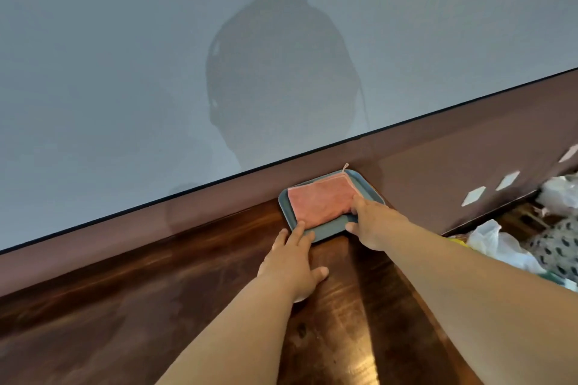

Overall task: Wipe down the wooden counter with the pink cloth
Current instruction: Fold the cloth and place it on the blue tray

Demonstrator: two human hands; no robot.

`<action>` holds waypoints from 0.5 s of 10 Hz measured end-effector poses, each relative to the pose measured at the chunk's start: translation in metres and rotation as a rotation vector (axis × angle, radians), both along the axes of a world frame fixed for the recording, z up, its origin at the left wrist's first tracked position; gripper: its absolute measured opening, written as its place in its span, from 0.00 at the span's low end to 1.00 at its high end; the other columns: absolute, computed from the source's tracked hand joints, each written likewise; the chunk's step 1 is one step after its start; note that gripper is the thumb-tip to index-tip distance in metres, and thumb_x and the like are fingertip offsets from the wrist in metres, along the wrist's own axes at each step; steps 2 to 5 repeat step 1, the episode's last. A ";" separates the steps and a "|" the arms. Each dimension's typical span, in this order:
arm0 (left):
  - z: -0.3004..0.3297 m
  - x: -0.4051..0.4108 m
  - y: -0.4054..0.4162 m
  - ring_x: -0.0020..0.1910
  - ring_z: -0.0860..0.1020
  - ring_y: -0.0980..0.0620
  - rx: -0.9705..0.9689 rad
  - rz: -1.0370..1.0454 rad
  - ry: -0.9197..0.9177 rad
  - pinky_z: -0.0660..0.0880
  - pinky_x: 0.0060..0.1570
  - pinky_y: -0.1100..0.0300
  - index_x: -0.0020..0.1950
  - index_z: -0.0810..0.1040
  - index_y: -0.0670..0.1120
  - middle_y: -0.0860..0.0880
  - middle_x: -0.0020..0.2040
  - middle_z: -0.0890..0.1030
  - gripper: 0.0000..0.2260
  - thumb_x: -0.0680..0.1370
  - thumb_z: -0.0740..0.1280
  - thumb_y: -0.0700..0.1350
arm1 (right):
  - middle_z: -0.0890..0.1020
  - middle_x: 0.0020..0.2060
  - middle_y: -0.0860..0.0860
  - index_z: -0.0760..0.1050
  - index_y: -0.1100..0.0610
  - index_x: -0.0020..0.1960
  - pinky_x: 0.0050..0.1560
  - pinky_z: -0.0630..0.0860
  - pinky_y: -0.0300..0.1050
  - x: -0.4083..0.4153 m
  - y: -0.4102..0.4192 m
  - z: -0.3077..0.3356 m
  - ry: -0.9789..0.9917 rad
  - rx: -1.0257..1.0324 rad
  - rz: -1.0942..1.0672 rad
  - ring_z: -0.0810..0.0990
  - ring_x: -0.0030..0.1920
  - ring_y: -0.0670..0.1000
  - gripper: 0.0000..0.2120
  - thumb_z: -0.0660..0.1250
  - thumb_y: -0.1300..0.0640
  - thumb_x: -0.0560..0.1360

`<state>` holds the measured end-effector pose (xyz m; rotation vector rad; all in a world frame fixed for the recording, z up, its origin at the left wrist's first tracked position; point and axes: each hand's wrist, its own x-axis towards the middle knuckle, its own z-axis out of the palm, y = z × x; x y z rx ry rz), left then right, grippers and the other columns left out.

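A folded pink cloth lies flat on a small grey-blue tray at the back of the dark wooden counter, against the brown backsplash. My left hand rests on the counter with its fingertips touching the tray's near-left edge and the cloth's corner. My right hand is at the tray's right side, fingers on the cloth's right edge and thumb at the tray's rim. Whether it grips the cloth or the tray is unclear.
A brown backsplash with three white diamond stickers runs behind the counter under a grey wall. White plastic bags and a spotted item crowd the counter's right end.
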<state>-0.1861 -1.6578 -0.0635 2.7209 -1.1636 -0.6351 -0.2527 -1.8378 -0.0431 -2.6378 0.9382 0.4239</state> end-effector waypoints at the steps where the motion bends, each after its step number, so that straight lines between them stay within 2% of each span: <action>1: 0.009 -0.020 0.016 0.77 0.47 0.46 -0.054 -0.024 0.030 0.59 0.73 0.46 0.77 0.43 0.61 0.60 0.74 0.28 0.37 0.76 0.62 0.63 | 0.72 0.64 0.55 0.66 0.52 0.64 0.60 0.74 0.56 -0.005 -0.001 0.000 -0.041 0.013 0.007 0.73 0.63 0.58 0.14 0.61 0.48 0.82; 5: 0.009 -0.020 0.016 0.77 0.47 0.46 -0.054 -0.024 0.030 0.59 0.73 0.46 0.77 0.43 0.61 0.60 0.74 0.28 0.37 0.76 0.62 0.63 | 0.72 0.64 0.55 0.66 0.52 0.64 0.60 0.74 0.56 -0.005 -0.001 0.000 -0.041 0.013 0.007 0.73 0.63 0.58 0.14 0.61 0.48 0.82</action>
